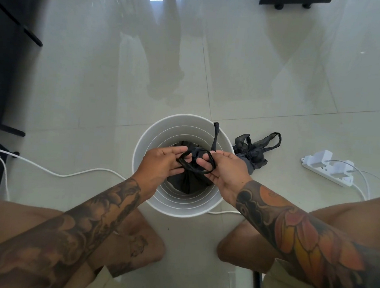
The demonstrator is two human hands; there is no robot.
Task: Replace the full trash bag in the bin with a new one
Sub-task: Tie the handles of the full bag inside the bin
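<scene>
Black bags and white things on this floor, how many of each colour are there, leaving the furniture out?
Black: 2, the bag in the bin that the left hand and right hand grip by its handles, and the spare bag on the floor beside the bin.
White: 3, the bin, the power strip and the loose cable.
Total: 5

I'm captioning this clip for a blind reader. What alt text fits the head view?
Seen from above, a left hand and a right hand grip the handles of a black bag sitting in a white bin. A second black bag lies on the tiled floor just right of the bin, with a white power strip farther right.
</scene>
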